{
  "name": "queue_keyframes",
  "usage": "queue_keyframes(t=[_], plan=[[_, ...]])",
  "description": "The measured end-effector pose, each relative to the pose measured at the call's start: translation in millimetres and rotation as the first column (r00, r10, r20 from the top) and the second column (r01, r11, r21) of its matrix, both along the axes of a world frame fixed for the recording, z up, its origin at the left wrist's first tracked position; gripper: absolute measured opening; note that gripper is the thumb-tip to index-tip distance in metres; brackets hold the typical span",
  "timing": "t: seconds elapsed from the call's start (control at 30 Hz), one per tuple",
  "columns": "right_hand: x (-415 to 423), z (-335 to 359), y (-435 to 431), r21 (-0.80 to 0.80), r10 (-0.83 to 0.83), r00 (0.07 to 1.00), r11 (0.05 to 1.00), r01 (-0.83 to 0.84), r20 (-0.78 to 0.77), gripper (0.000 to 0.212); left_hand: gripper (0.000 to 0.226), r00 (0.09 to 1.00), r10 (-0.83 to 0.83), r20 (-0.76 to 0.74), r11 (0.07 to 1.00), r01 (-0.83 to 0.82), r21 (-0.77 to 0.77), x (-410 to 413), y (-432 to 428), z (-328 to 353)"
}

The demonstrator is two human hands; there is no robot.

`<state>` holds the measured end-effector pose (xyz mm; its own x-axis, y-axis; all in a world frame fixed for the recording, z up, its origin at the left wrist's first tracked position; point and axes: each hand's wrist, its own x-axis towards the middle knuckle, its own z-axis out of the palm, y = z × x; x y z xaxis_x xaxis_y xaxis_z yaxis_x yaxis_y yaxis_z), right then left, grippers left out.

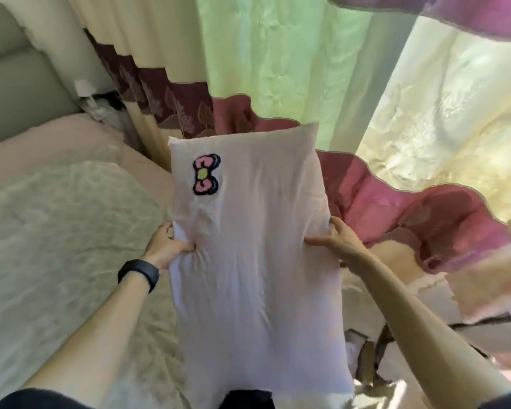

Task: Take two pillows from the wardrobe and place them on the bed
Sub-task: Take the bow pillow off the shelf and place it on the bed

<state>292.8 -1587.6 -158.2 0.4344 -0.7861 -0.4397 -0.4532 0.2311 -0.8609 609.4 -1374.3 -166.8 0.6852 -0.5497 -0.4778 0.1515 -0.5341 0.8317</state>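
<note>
Pale pillow gripped by left hand, right hand, beside bed

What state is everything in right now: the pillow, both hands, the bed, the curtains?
Pillow: held up in the air beside the bed, long side pointing away from the person, bow patch facing up.
Left hand: grip closed on the pillow's left edge.
Right hand: grip closed on the pillow's right edge.
Bed: covered with a pale quilt, no pillow visible on it.
Curtains: drawn, light coming through.
</note>
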Motion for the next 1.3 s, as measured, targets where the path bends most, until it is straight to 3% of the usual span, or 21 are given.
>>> queue_keyframes(t=[0.13,0.47,0.73,0.87,0.97,1.3], plan=[[86,11,-69,-0.039,0.062,0.998,0.997,-0.062,-0.006,0.063,0.1,0.996,0.088,0.01,0.996,-0.089,0.017,68,-48,11],[263,4,-207,-0.092,0.349,0.937,0.934,-0.345,0.024,0.072,0.089,0.911,0.411,0.023,0.911,-0.41,-0.039,149,-104,19],[398,-11,-305,-0.061,0.675,0.737,0.736,-0.674,0.004,0.074,0.079,0.669,0.741,0.048,0.671,-0.74,-0.045,142,-151,14],[449,-2,-322,-0.097,0.78,0.626,0.621,-0.778,-0.023,0.088,0.068,0.553,0.829,0.08,0.558,-0.829,-0.045,120,-164,24],[477,5,-325,-0.108,0.825,0.564,0.558,-0.822,-0.035,0.086,0.058,0.5,0.861,0.09,0.506,-0.861,-0.05,110,-170,27],[554,11,-312,-0.068,0.9,0.436,0.433,-0.899,-0.025,0.084,0.087,0.371,0.923,0.104,0.379,-0.923,-0.062,128,-166,26]])
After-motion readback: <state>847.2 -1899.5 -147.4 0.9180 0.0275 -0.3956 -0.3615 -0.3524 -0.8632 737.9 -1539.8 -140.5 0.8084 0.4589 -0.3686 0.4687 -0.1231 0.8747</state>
